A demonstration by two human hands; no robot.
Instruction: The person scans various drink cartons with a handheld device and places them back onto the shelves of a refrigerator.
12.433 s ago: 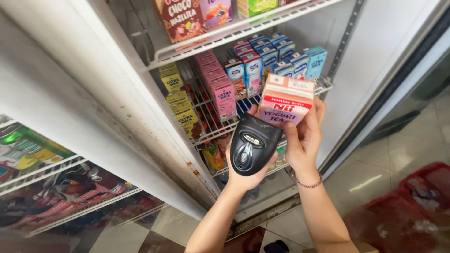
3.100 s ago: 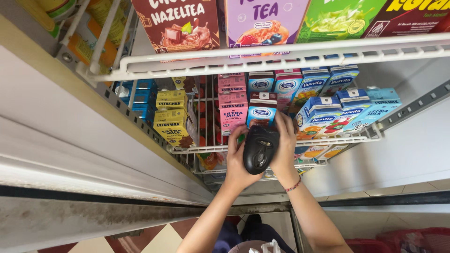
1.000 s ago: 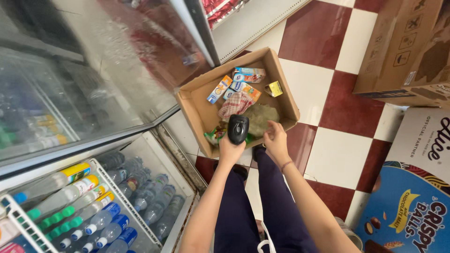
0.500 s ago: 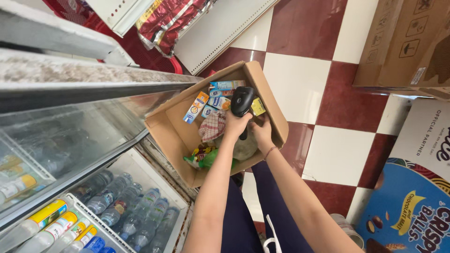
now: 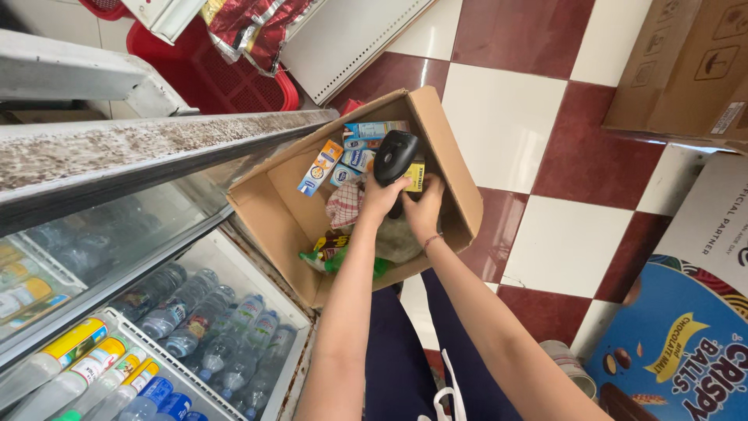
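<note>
My left hand (image 5: 379,201) is shut on a black handheld barcode scanner (image 5: 394,156), held over an open cardboard box (image 5: 269,214) on the floor. My right hand (image 5: 425,212) is inside the box beside it. Its fingertips are at a small yellow carton (image 5: 415,176), and the grip is hidden by the scanner. Several small blue and white drink cartons (image 5: 360,148), a checked cloth (image 5: 345,204) and a green packet (image 5: 343,261) lie in the box.
An open cooler door (image 5: 156,140) stands at the left above shelves of bottles (image 5: 195,327). A red basket (image 5: 234,78) sits at the top. Brown cardboard boxes (image 5: 686,70) and a blue snack carton (image 5: 686,343) stand at the right on the red and white tiled floor (image 5: 561,156).
My view swung from the cooler shelves down to the floor box. Both hands, with the scanner, have reached deeper into the box over the last second.
</note>
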